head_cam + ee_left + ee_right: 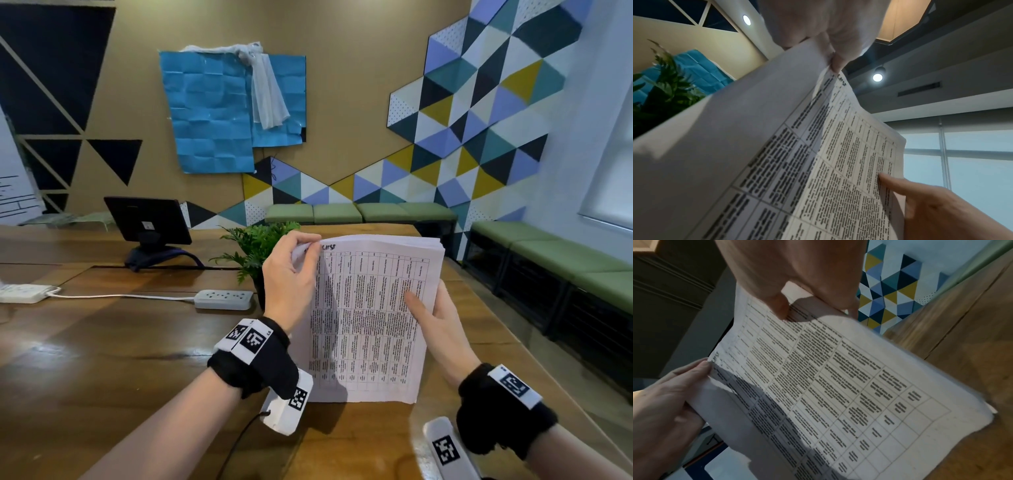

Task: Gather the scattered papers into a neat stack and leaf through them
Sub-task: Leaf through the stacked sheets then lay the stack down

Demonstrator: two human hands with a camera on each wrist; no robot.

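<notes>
A stack of printed papers [370, 318] with tables of text stands tilted, its lower edge on the wooden table [102, 342]. My left hand [291, 270] pinches the top left corner of the front sheet [715, 154] and peels it away from the stack [849, 170]. My right hand [435, 325] grips the stack's right edge, thumb [898, 183] pressed on the front page, fingers behind. In the right wrist view the same stack [838, 378] shows with the thumb [777, 305] on it and the left hand [674, 386] holding the lifted corner.
A potted green plant [257, 253] stands just behind the left hand. A grey power strip [224, 298] with a white cable lies to the left, and a dark tablet on a stand [147, 222] is farther back. Green benches [548, 260] run along the right wall.
</notes>
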